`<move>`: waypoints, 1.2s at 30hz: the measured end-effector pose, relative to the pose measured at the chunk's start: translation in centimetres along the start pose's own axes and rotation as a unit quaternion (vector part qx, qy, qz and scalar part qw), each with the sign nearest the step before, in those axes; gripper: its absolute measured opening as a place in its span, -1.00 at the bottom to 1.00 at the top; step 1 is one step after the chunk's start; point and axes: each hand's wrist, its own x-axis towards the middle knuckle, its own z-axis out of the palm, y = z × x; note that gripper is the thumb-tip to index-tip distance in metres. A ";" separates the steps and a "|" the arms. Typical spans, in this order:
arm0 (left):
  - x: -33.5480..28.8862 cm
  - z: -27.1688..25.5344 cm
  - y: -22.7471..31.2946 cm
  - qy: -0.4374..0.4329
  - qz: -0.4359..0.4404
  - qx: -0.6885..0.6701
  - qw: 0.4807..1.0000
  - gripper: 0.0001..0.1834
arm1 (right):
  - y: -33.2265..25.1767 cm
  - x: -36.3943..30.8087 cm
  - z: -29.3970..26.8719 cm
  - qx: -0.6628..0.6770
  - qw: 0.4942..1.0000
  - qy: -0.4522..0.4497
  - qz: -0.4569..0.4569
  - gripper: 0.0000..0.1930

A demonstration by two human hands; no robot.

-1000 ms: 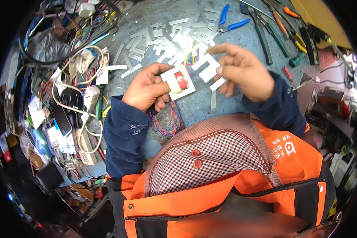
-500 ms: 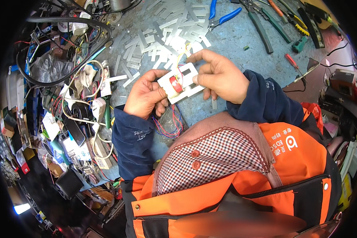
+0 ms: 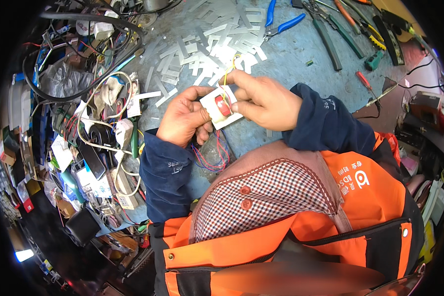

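Observation:
A small transformer with a red-wrapped coil, a pale bobbin and bright flat metal laminations sits between my hands above the bench. My left hand is closed on its left side, thumb on the near face. My right hand is closed at its right side, with the thumb against the edge by the coil and the index finger over the top. A yellow wire rises from the far side. Red and blue wires hang below. Beyond my hands lies a loose pile of E-shaped metal laminations.
Blue-handled cutters, green-handled pliers and a red-handled screwdriver lie at the far right of the blue bench. Tangled cables, a clear plastic bag and electrical parts crowd the left side.
My right hand has moved left toward the coil. The flat metal lamination that stuck out to the right has slid in, so the transformer looks more compact. My left hand stays nearly still.

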 end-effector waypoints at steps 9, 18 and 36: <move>-0.2 -0.1 0.7 -0.028 -0.012 -0.006 1.000 -0.54 | -0.9 0.4 -0.4 -0.021 0.998 -0.060 -0.013 -0.42; -1.4 -0.9 3.7 0.064 0.015 0.107 0.992 -0.52 | -1.0 1.0 0.0 -0.109 0.993 -0.029 -0.039 -0.44; 9.9 -5.2 8.2 0.220 0.177 0.505 0.815 -0.02 | -0.2 1.1 -0.1 -0.068 0.995 -0.046 -0.063 -0.28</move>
